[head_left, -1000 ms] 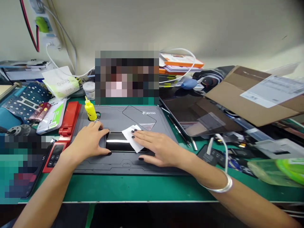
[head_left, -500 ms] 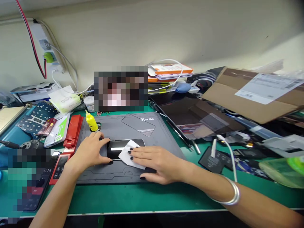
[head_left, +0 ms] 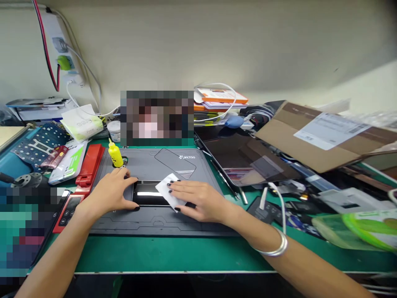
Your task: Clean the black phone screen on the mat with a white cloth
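Note:
A black phone (head_left: 148, 194) lies screen up on a grey work mat (head_left: 155, 215). My left hand (head_left: 113, 192) cups the phone's left end, thumb at the near edge and fingers at the far edge. My right hand (head_left: 198, 198) lies flat over the phone's right end, fingers stretched out and pressing a white wipe (head_left: 168, 189) onto the screen. A clear screen protector (head_left: 175, 162) rests on the mat just behind the phone. A small yellow bottle (head_left: 115, 155) stands at the mat's far left corner.
A red case (head_left: 91, 167) and a red-edged device (head_left: 67, 207) lie left of the mat. A dark tablet (head_left: 248, 159), a cardboard sheet (head_left: 316, 136), white cables (head_left: 279, 203) and green plastic wrap (head_left: 356, 231) crowd the right. The table's front edge (head_left: 173, 271) is near.
My right hand has shifted the white wipe a little across the right part of the screen. My left hand keeps its hold on the phone's left end. The view has moved slightly.

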`<state>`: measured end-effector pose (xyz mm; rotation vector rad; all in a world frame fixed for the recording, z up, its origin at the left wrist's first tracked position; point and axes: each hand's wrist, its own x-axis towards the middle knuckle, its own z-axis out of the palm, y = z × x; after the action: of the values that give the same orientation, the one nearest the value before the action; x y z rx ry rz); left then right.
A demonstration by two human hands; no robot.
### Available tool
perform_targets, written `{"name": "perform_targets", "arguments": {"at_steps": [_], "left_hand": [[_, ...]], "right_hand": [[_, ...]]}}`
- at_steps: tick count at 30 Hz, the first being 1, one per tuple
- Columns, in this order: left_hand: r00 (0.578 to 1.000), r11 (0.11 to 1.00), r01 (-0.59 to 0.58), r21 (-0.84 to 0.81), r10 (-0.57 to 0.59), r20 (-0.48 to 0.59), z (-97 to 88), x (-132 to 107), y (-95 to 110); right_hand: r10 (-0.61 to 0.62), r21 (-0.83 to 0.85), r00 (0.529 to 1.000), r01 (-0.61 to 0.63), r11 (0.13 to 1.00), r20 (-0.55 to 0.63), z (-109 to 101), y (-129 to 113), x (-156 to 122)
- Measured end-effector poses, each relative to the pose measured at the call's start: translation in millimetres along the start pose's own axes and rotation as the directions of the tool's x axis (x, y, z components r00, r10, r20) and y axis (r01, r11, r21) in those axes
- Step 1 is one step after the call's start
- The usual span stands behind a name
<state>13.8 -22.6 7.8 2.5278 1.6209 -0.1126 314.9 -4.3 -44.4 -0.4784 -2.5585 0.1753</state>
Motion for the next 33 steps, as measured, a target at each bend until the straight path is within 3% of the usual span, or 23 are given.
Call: {"name": "perform_targets", "arguments": {"at_steps": [8,13,18,24,29,33], "left_hand": [[0.999,0.999,0.031,-0.014,-0.031,0.02,-0.8,-0.8,3.7],[0.999,0.999,0.037,-0.013,-0.037,0.019,-1.4,-0.9,3.8],[0.999,1.0,0.025,0.0,-0.025,0.022,0.1,-0.5,2.2],[1.0,1.0,0.026,0.004,-0.026,0.01,3.6,-0.2,-0.5],[1.0,1.0,0.014,-0.008,-0.014,-0.006,3.1,0.0,-0.1],[1.0,0.999,0.026,-0.024,-0.026,0.001,1.5,0.0,1.1]], "right_hand": [[-0.081,0.055,0.997,0.082,0.995,-0.018,2.1,-10.1,0.8],[-0.009,-0.035,0.999,0.007,0.999,-0.041,0.9,-4.5,0.5],[-0.066,0.057,0.998,0.066,0.996,-0.011,4.4,-13.7,0.8],[0.022,-0.071,0.997,-0.027,0.997,-0.076,2.8,-2.1,0.4],[-0.035,0.025,0.999,0.036,0.999,-0.03,6.1,-13.3,0.5],[0.007,-0.035,0.996,-0.01,0.999,-0.088,3.9,-5.4,0.5]]}}
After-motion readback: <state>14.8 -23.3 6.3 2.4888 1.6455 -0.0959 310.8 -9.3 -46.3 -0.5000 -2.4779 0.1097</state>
